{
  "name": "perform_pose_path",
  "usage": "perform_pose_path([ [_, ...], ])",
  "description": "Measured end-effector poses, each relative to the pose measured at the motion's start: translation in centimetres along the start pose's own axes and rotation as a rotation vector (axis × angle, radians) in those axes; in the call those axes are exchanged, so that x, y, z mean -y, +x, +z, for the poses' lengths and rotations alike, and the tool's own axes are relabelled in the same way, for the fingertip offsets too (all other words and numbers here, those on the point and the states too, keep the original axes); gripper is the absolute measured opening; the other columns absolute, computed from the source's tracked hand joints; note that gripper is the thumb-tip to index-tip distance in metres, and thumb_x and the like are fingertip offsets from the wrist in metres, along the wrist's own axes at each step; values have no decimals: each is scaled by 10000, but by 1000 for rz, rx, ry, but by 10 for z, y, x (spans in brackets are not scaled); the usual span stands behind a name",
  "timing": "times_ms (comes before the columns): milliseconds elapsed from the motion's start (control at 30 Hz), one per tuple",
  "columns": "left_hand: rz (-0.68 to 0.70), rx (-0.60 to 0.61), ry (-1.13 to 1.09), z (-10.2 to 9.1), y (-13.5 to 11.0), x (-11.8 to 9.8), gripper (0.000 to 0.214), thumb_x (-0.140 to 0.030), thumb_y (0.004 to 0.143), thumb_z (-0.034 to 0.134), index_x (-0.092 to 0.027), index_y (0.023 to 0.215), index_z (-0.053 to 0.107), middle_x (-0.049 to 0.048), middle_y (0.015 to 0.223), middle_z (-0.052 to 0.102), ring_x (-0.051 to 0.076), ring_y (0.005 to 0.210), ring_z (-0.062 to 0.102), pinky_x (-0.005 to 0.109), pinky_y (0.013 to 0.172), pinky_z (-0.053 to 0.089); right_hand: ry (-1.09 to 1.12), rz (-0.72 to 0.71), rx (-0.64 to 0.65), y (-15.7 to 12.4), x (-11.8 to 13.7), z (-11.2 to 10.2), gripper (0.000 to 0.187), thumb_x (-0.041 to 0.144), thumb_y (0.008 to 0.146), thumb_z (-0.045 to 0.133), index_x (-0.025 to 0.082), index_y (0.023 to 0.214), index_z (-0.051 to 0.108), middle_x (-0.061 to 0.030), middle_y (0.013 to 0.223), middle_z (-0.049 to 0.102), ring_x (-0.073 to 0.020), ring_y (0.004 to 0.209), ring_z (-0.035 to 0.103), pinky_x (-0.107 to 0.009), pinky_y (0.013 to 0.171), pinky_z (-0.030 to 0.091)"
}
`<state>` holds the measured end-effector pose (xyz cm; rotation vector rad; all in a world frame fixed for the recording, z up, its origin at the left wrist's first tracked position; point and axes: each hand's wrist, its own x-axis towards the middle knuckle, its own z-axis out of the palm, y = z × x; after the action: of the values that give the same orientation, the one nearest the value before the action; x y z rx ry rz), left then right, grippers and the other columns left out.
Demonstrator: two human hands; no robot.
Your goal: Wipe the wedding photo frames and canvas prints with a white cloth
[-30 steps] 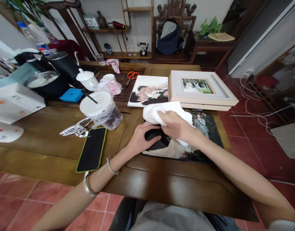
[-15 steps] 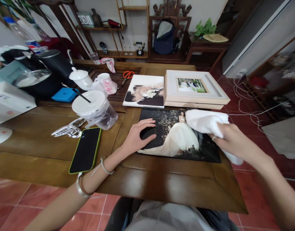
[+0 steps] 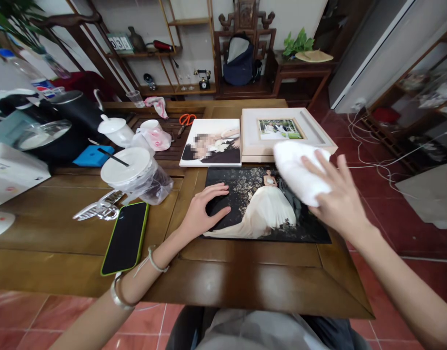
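A dark wedding photo print (image 3: 270, 209), with a long pale gown in it, lies flat on the wooden table. Over its left end rests my left hand (image 3: 202, 210), open, thumb and fingers spread apart. My right hand (image 3: 340, 199) holds a white towel (image 3: 296, 170) bunched up above the print's upper right part, its fingers spread over the cloth. The towel hides that corner of the print and overlaps the front of a framed photo (image 3: 282, 129) behind. Left of the frame lies a white-edged photo panel (image 3: 229, 150).
On the left stand a lidded cup (image 3: 127, 167) in plastic, a phone (image 3: 125, 238), a clear hair claw (image 3: 101, 206) and a blue box (image 3: 93, 155). Orange-handled scissors (image 3: 187, 120) lie behind the panel. The table's edge (image 3: 365, 311) runs close on the right.
My right hand has lifted the towel up and to the left, from the print's right edge, and its fingers have spread. My left hand stays on the print. The view has shifted slightly.
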<state>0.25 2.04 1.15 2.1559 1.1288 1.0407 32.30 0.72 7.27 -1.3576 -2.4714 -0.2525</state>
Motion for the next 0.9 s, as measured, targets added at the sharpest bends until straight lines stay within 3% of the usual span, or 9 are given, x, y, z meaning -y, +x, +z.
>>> perform_pose_path([
  [33,0,2,-1,0,0,0,287,-260,815,676,-207,1095,646,101,1218,656,256,1208,566,476,1045,436,2,-56,44,4,2,7,185,59,666,576,199,546,559,-64,1483,400,-405,1416,176,-693,1104,60],
  [100,-4,5,1,0,0,0,289,-257,816,675,-204,1099,645,102,1224,652,254,1212,563,473,1049,433,18,-90,100,10,4,20,150,25,625,587,172,599,599,-81,1548,276,-419,1420,129,-711,1094,20],
  [167,-9,9,3,1,0,0,291,-253,816,675,-202,1101,645,103,1232,648,253,1217,558,465,1055,429,31,-76,149,15,2,29,116,42,619,603,155,646,614,-133,1559,225,-420,1416,145,-680,1109,95],
  [267,-14,10,3,1,0,-1,292,-251,816,676,-204,1102,644,101,1233,646,253,1221,555,456,1056,429,36,-77,229,19,-3,31,99,66,643,574,151,685,602,-199,1520,290,-397,1412,184,-636,1111,193],
  [433,-17,9,3,0,1,-1,282,-240,819,672,-204,1097,646,99,1229,648,250,1218,558,444,1052,434,116,-121,322,9,8,14,186,37,646,498,155,743,605,-186,1494,353,-357,1410,221,-603,1110,251],
  [667,-13,14,11,1,0,1,292,-239,817,676,-201,1105,646,100,1233,645,252,1227,551,444,1063,422,288,-125,398,-37,58,-22,305,44,589,474,165,814,641,-147,1526,307,-346,1432,142,-611,1122,221],
  [800,-11,17,7,1,0,1,287,-241,820,675,-200,1103,647,100,1234,644,249,1226,551,451,1062,423,363,-195,413,-57,76,-41,367,58,548,466,200,848,622,-121,1520,330,-342,1421,204,-601,1098,276],
  [900,-10,19,4,1,0,1,282,-239,820,674,-203,1099,649,100,1239,643,251,1224,553,460,1059,425,356,-216,412,-56,75,-44,337,60,532,456,210,805,585,-117,1489,391,-316,1411,253,-570,1094,298],
])
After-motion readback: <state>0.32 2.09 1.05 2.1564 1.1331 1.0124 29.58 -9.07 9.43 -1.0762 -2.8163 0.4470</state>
